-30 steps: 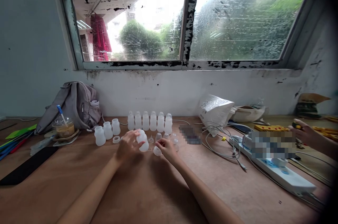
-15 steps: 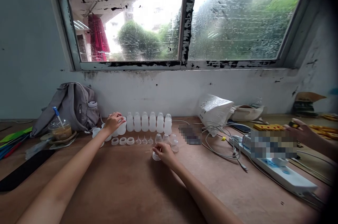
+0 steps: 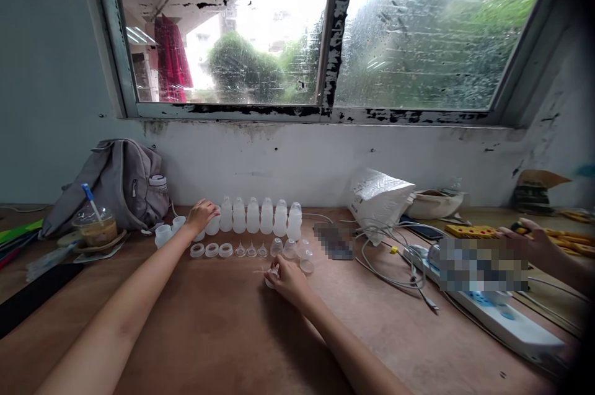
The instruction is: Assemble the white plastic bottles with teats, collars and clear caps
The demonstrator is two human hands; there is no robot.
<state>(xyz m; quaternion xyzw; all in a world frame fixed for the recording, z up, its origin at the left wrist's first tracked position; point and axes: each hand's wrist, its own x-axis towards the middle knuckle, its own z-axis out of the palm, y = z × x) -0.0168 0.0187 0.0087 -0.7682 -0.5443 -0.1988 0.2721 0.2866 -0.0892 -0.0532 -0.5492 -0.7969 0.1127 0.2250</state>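
Observation:
My left hand has its fingers curled over the top of a frosted baby bottle at the left end of a row. Several frosted bottles with clear domed caps stand upright to its right. Open bottle bodies stand partly behind my left forearm. In front of the row lie white screw rings and clear silicone teats. My right hand pinches a small clear cap low over the table, partly hidden by the fingers. Just behind it stand other clear domed caps.
At left are a grey backpack and an iced drink cup. A white plastic bag, tangled cables and a power strip occupy the right side. Another person's hand is at far right.
My right hand has shifted slightly left and towards me with the clear cap, and its wrist has turned a little. My left hand stays at the bottle. The view has shifted slightly.

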